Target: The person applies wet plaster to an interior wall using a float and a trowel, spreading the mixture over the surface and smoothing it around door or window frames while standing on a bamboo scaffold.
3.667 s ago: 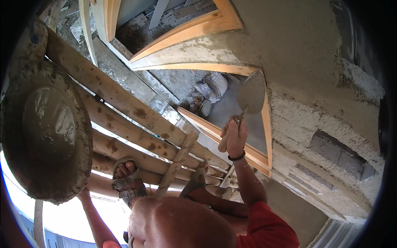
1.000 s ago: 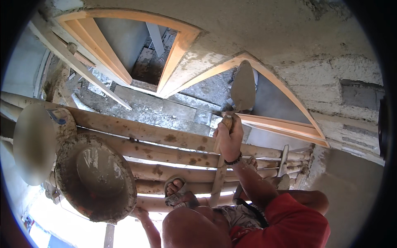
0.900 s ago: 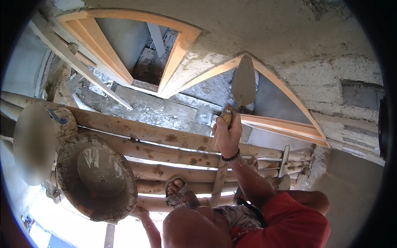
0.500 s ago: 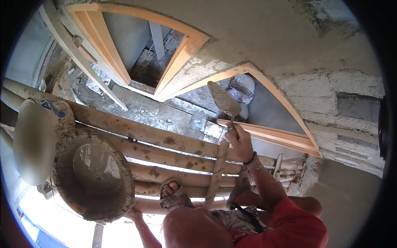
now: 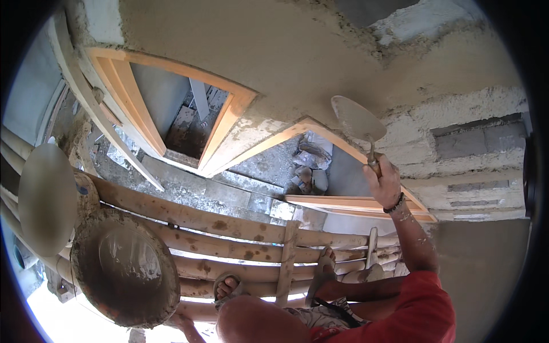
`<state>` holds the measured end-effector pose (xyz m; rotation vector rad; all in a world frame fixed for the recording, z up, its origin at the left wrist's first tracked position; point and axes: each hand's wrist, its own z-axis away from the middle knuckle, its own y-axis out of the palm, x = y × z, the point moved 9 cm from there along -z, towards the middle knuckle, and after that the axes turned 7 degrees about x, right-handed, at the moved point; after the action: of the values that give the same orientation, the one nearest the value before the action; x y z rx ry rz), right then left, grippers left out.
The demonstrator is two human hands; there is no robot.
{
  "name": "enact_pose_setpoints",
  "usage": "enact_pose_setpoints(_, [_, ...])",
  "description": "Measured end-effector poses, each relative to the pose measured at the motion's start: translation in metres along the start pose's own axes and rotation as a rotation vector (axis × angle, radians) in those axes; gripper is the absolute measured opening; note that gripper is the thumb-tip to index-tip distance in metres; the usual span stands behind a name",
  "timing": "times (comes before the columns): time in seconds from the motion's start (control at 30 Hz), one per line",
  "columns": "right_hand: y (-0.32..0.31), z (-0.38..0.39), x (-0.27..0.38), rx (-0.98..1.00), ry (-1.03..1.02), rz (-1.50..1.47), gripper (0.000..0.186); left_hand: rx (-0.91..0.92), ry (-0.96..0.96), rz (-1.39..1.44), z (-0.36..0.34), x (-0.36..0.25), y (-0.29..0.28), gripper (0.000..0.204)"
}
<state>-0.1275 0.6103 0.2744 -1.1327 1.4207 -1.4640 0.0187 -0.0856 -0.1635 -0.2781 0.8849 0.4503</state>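
Note:
My right hand [image 5: 384, 182] is closed around the handle of a pointed trowel [image 5: 359, 119], raised to the right. The grey, broad blade lies flat against or close before the plastered wall [image 5: 274, 51], just above a wooden frame; I cannot tell if it touches. At the lower left, a round, mortar-crusted basin [image 5: 86, 263] holds wet grey mortar [image 5: 134, 260]. My left hand [image 5: 182, 323] is at the basin's near right rim, its fingers hidden, so its grip does not show.
Round poles [image 5: 240, 224] form the platform under my feet, with gaps between them and a wooden crosspiece [image 5: 287, 257]. Two orange wooden frames [image 5: 229, 111] border openings in the wall. Bags [image 5: 313, 153] lie beyond the right one. Bare blocks [image 5: 477, 140] show in the wall at right.
My right hand has carried the trowel up and right, from before the opening to the wall. Its blade showed mortar before and now looks smoother. The view has shifted; my left hand stays by the basin.

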Motion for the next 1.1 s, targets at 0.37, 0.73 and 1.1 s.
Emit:
enact_pose_setpoints(0.37, [0.006, 0.026, 0.028, 0.248, -0.162, 0.129, 0.028, -0.105, 0.079, -0.059, 0.032, -0.069, 0.053, 0.066])
enact_pose_setpoints(0.73, [0.12, 0.03, 0.1, 0.503, -0.212, -0.15, 0.032, -0.171, 0.301, -0.352, 0.009, -0.067, -0.006, 0.074])
enact_pose_setpoints(1.1, [0.08, 0.002, 0.136, 0.433, -0.226, -0.194, 0.033, -0.277, 0.349, -0.444, 0.016, -0.051, 0.015, 0.084])
